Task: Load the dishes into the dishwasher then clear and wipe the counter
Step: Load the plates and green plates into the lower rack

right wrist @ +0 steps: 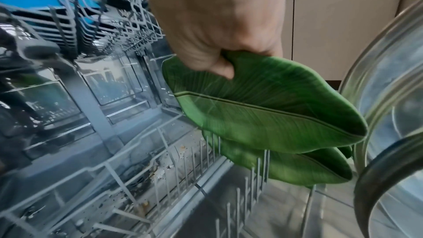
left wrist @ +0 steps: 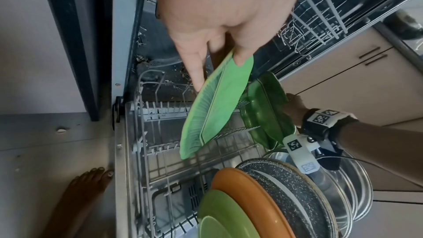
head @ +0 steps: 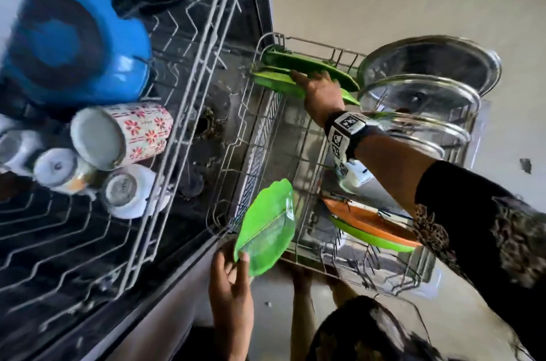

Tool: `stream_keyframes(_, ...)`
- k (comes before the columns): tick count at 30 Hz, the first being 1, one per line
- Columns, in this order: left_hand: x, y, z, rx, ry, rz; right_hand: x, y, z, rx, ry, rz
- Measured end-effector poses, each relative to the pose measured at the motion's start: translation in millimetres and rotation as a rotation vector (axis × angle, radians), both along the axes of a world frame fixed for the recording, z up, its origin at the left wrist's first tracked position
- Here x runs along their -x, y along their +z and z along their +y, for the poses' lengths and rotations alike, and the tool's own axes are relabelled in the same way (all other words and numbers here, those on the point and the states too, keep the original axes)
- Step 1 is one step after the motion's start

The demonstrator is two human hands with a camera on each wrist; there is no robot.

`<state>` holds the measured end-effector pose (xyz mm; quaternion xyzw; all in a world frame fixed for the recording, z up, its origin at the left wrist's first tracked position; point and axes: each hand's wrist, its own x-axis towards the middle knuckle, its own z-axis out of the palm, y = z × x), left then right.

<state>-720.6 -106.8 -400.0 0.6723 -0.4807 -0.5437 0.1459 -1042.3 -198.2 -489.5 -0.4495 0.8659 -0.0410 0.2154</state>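
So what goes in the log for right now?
left hand: holds light green leaf plate | right hand: grips dark green leaf plate in lower rack

Three leaf plates (head: 267,227), two round plates (left wrist: 238,205), three steel lids (head: 419,97).

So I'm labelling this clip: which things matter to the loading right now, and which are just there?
In play:
left hand
light green leaf plate
right hand
dark green leaf plate
lower rack

Just there:
blue bowl
floral mug
orange plate
steel lids
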Motion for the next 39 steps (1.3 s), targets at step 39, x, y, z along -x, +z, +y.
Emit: stream_keyframes(39,45.7,-8.5,-57.7,0.089,-0.008,0.047,-83.3,9.0,90.1,0.141,0.262,-0.484)
